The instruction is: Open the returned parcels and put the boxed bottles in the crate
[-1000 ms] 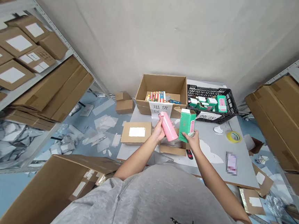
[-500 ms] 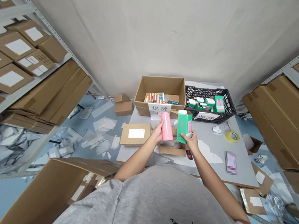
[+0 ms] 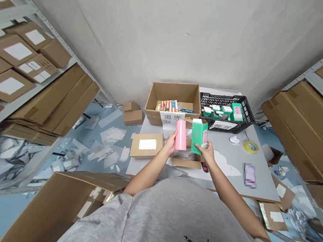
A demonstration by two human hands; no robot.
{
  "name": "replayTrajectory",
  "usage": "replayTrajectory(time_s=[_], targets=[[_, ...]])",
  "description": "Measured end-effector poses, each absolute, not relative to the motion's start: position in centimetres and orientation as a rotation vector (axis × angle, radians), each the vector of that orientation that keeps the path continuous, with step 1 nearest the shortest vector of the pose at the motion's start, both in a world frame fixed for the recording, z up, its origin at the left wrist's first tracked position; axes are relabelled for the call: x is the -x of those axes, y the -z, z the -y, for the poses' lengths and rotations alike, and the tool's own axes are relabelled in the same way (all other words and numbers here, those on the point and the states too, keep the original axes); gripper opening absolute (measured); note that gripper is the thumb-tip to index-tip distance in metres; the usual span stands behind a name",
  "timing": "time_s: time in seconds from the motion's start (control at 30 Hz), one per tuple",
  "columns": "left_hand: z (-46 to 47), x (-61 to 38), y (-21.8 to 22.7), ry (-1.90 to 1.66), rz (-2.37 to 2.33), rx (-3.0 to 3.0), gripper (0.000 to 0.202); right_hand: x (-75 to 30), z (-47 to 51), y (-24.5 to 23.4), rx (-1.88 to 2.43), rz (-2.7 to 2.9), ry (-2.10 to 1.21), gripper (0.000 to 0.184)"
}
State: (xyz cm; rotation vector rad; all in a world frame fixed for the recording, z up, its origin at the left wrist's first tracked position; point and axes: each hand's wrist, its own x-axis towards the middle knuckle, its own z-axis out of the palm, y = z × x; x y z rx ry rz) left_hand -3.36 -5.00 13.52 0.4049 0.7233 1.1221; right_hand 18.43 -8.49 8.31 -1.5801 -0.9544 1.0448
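Observation:
My left hand (image 3: 171, 143) is closed round the lower part of a pink bottle (image 3: 180, 134), which stands nearly upright above the grey table (image 3: 231, 168). My right hand (image 3: 207, 152) grips the bottom of a green carton (image 3: 199, 136) with its top flap open, held upright just right of the bottle. The two items are side by side and a little apart. Below them lies a small open cardboard box (image 3: 186, 161).
At the table's far edge stand an open cardboard box (image 3: 174, 99) with printed items and a black crate (image 3: 226, 111) of green cartons. A labelled flat box (image 3: 147, 144), a tape roll (image 3: 251, 147) and a red-handled tool (image 3: 205, 166) lie nearby. Shelves of cartons flank both sides.
The pink bottle has swung from a slant to nearly upright in my left hand. The green carton has shifted slightly left and lower with my right hand.

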Motion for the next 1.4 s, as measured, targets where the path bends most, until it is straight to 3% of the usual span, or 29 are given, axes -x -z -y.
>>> replayTrajectory(time_s=[0.73, 0.9, 1.13, 1.4], targets=[[5.4, 2.2, -13.0, -1.167, -0.762, -0.372, 0.052, -19.1, 8.5, -8.1, 1.561, 0.92, -1.081, 0.077], [5.8, 1.8, -12.4, -1.226, -0.83, -0.459, 0.064, -19.8, 8.3, -7.9, 1.541, 0.927, -1.11, 0.076], [5.8, 0.5, -11.9, -1.289, -0.786, -0.44, 0.058, -20.9, 7.6, -7.3, 1.556, 0.959, -1.143, 0.078], [6.4, 0.0, -11.5, -1.303, -0.932, -0.441, 0.068, -21.4, 6.8, -6.3, 1.525, 0.952, -1.204, 0.078]])
